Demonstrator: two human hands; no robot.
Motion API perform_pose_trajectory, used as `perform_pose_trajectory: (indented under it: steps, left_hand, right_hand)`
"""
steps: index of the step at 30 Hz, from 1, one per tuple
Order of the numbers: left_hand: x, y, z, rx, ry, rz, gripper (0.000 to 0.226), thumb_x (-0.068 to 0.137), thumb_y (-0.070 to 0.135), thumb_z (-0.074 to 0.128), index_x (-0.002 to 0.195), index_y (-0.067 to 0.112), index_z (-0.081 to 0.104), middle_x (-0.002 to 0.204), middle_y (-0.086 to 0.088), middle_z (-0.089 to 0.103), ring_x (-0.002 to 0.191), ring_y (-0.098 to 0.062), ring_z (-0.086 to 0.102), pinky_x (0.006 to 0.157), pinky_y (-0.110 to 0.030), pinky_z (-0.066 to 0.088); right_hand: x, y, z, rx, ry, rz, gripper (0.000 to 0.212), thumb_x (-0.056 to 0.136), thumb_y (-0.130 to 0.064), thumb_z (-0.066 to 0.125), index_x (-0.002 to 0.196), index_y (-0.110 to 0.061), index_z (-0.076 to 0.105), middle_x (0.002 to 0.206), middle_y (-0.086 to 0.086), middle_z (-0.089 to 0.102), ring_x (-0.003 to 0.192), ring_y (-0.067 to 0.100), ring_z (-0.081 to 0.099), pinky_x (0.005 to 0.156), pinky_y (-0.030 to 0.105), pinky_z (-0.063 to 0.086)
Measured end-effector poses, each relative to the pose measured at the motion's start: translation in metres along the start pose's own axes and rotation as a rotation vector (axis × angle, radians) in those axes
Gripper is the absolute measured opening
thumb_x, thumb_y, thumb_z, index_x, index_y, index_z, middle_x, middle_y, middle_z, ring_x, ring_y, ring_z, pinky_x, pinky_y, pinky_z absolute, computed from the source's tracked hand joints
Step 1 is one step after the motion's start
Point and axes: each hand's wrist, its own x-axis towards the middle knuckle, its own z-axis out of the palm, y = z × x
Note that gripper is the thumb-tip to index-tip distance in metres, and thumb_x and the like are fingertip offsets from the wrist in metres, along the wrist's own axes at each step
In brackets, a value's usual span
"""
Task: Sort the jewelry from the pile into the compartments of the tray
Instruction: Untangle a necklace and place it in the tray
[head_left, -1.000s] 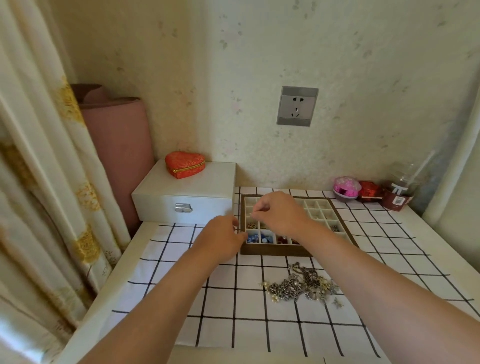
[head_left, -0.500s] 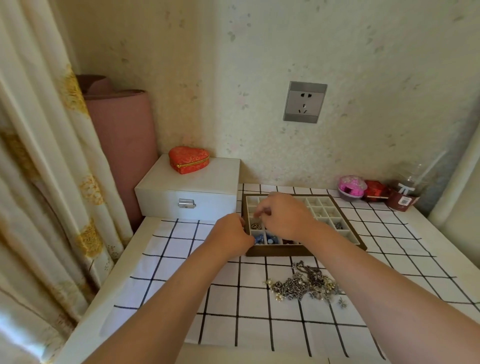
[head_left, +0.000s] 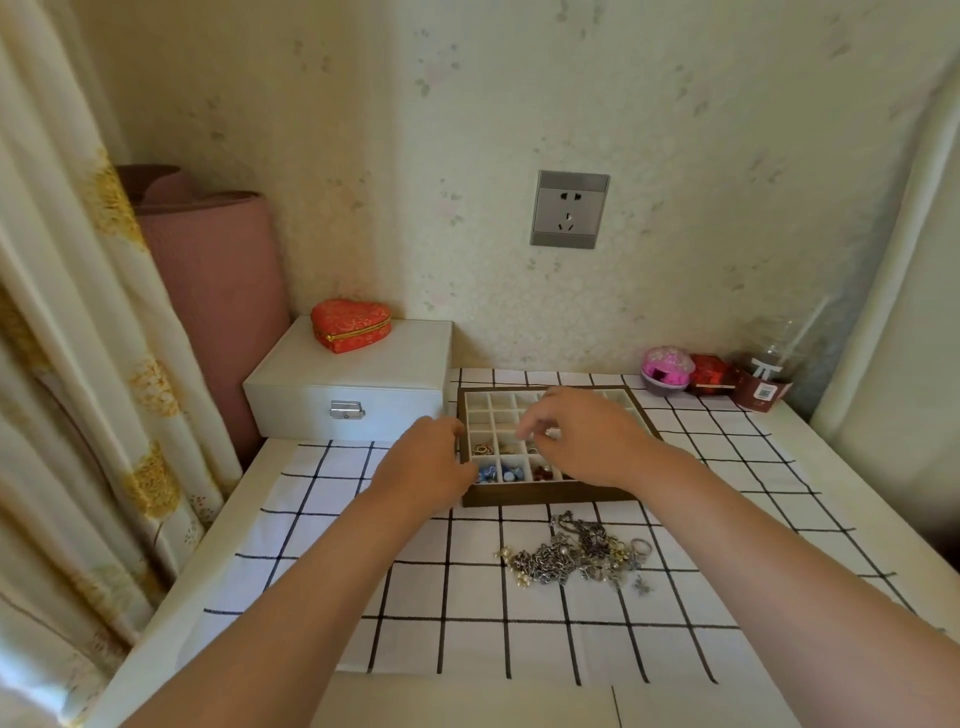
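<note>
I see the tray (head_left: 545, 497) lying flat on the checked cloth (head_left: 415, 597), its long axis running left to right across the tabletop (head_left: 467, 701). The jewelry pile (head_left: 574, 558) sits just in front of it, also stretched left to right. My left hand (head_left: 426, 467) is curled against the tray's left wall; I cannot tell whether it grips. My right hand (head_left: 587, 441) hovers over the middle compartments with thumb and forefinger drawn together; I cannot tell whether they pinch anything.
</note>
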Motion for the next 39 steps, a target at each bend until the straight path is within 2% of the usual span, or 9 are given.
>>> perform_pose_trajectory:
  steps: [3, 8, 10, 14, 19, 26, 30, 33, 39]
  left_hand:
    - [-0.007, 0.013, 0.002, 0.042, 0.096, 0.212, 0.030, 0.091, 0.031, 0.067, 0.121, 0.029, 0.063, 0.114, 0.006, 0.056, 0.104, -0.012, 0.055, 0.086, -0.028, 0.049]
    - [-0.023, 0.038, 0.015, 0.064, -0.176, 0.479, 0.018, 0.091, 0.025, 0.065, 0.104, 0.035, 0.073, 0.093, 0.019, 0.059, 0.079, 0.001, 0.054, 0.077, -0.023, 0.046]
    - [-0.027, 0.044, 0.022, 0.130, -0.236, 0.487, 0.024, 0.092, 0.027, 0.063, 0.111, 0.037, 0.072, 0.103, 0.019, 0.063, 0.091, -0.003, 0.058, 0.084, -0.025, 0.049]
    - [-0.030, 0.048, 0.030, 0.269, -0.308, 0.515, 0.030, 0.094, 0.030, 0.060, 0.122, 0.037, 0.068, 0.118, 0.013, 0.059, 0.107, -0.008, 0.055, 0.085, -0.026, 0.046]
    - [-0.027, 0.045, 0.026, 0.234, -0.361, 0.459, 0.022, 0.092, 0.028, 0.064, 0.111, 0.030, 0.074, 0.101, 0.019, 0.060, 0.091, 0.002, 0.053, 0.082, -0.019, 0.041]
    - [-0.019, 0.043, 0.021, 0.207, -0.246, 0.345, 0.019, 0.094, 0.023, 0.061, 0.106, 0.032, 0.072, 0.102, 0.015, 0.068, 0.093, -0.004, 0.061, 0.088, -0.025, 0.051]
    - [-0.023, 0.051, 0.032, 0.301, -0.190, 0.425, 0.027, 0.096, 0.027, 0.055, 0.115, 0.036, 0.071, 0.110, 0.013, 0.069, 0.097, -0.010, 0.062, 0.086, -0.029, 0.052]
    - [-0.021, 0.054, 0.038, 0.356, -0.163, 0.458, 0.026, 0.096, 0.027, 0.056, 0.113, 0.037, 0.072, 0.108, 0.010, 0.069, 0.096, -0.013, 0.063, 0.079, -0.024, 0.047]
    - [-0.021, 0.054, 0.037, 0.321, -0.162, 0.403, 0.020, 0.090, 0.025, 0.058, 0.099, 0.031, 0.075, 0.093, 0.011, 0.068, 0.082, -0.009, 0.060, 0.073, -0.023, 0.048]
  right_hand:
    - [-0.025, 0.005, -0.010, 0.011, -0.051, 0.027, 0.022, 0.092, -0.019, 0.065, 0.096, -0.037, 0.075, 0.097, -0.019, 0.067, 0.090, -0.001, 0.062, 0.081, 0.021, 0.051]
    - [-0.053, 0.009, -0.005, -0.147, -0.201, 0.024, 0.016, 0.091, -0.022, 0.064, 0.091, -0.034, 0.075, 0.091, -0.013, 0.070, 0.084, 0.009, 0.065, 0.075, 0.025, 0.052]
    - [-0.058, 0.012, 0.000, -0.249, -0.191, 0.008, 0.013, 0.092, -0.026, 0.063, 0.088, -0.031, 0.074, 0.090, -0.011, 0.070, 0.081, 0.011, 0.063, 0.072, 0.029, 0.053]
    - [-0.067, 0.020, 0.001, -0.214, -0.226, -0.017, 0.020, 0.093, -0.027, 0.063, 0.103, -0.033, 0.078, 0.105, -0.018, 0.073, 0.083, 0.000, 0.058, 0.069, 0.018, 0.045]
    - [-0.073, 0.026, -0.006, -0.120, -0.322, 0.049, 0.019, 0.091, -0.022, 0.065, 0.100, -0.030, 0.080, 0.103, -0.018, 0.074, 0.095, 0.000, 0.064, 0.089, 0.028, 0.054]
    - [-0.067, 0.032, -0.006, -0.076, -0.200, 0.091, 0.015, 0.093, -0.028, 0.065, 0.103, -0.034, 0.073, 0.083, -0.021, 0.060, 0.072, -0.004, 0.054, 0.064, 0.016, 0.043]
    - [-0.062, 0.024, 0.000, -0.142, -0.183, 0.038, 0.018, 0.093, -0.034, 0.064, 0.108, -0.036, 0.073, 0.090, -0.017, 0.066, 0.086, 0.005, 0.062, 0.073, 0.027, 0.052]
    - [-0.060, 0.021, 0.002, -0.190, -0.217, 0.016, 0.020, 0.092, -0.032, 0.065, 0.109, -0.035, 0.075, 0.106, -0.016, 0.071, 0.098, 0.007, 0.064, 0.072, 0.023, 0.045]
    - [-0.058, 0.023, 0.004, -0.109, -0.222, 0.055, 0.019, 0.090, -0.032, 0.068, 0.107, -0.033, 0.077, 0.102, -0.016, 0.071, 0.096, 0.006, 0.065, 0.072, 0.022, 0.047]
